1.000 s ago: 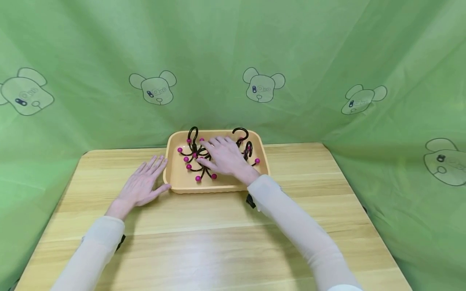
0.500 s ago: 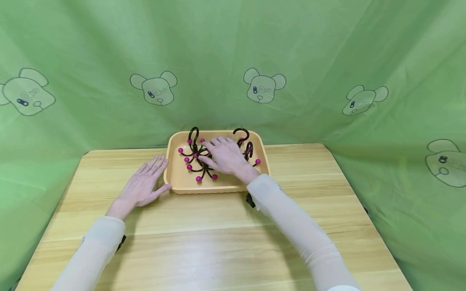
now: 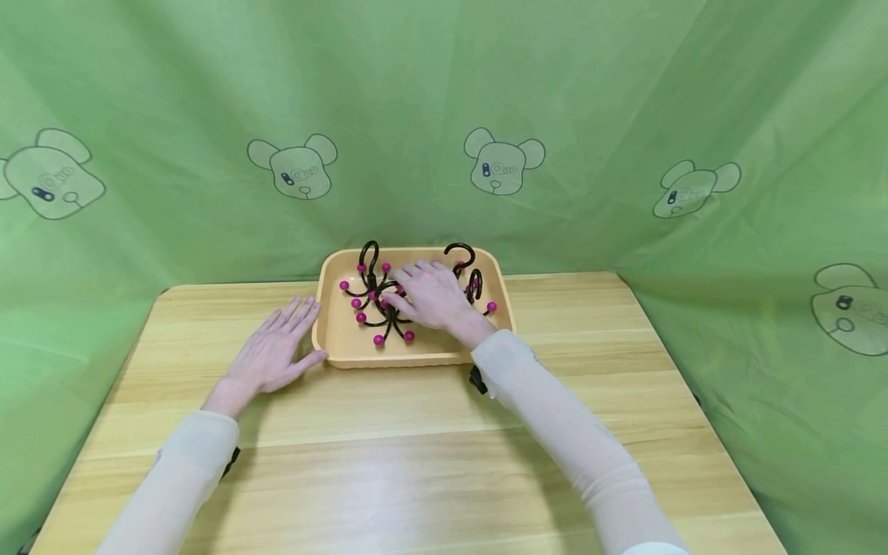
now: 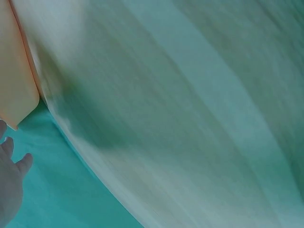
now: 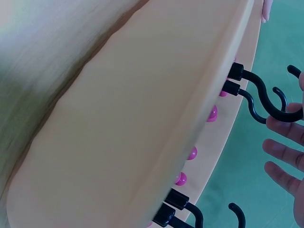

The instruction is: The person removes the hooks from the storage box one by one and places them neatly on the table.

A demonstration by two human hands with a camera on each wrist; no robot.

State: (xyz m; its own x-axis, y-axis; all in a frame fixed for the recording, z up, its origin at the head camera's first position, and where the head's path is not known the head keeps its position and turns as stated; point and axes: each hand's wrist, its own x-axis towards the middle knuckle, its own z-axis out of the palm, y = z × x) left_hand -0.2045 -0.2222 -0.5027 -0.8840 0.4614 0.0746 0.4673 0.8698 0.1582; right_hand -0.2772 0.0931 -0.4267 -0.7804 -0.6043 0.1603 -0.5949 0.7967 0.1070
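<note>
A peach tray [image 3: 334, 339] holds several black multi-armed hanger hooks with pink ball tips. My right hand [image 3: 435, 297] reaches over the tray's middle, palm down, above the front hanger hook [image 3: 391, 327], whose top it hides. In the right wrist view, spread fingers [image 5: 285, 153] lie right at a curved black hook [image 5: 260, 90], one overlapping its bend. Just left of the hand stands another hanger hook [image 3: 371, 285], its loop upright. My left hand [image 3: 269, 353] lies flat on the table beside the tray's left side, thumb at the near corner, holding nothing.
Two more hooks, a far one [image 3: 461, 250] and a nearer one [image 3: 475, 284], stand in the tray's right part. The wooden table [image 3: 388, 462] runs back to a green curtain [image 3: 402, 116] close behind the tray.
My right hand has shifted slightly to the right, with its thumb moving a little up and right. The left hand, tray and hanger hooks keep their places.
</note>
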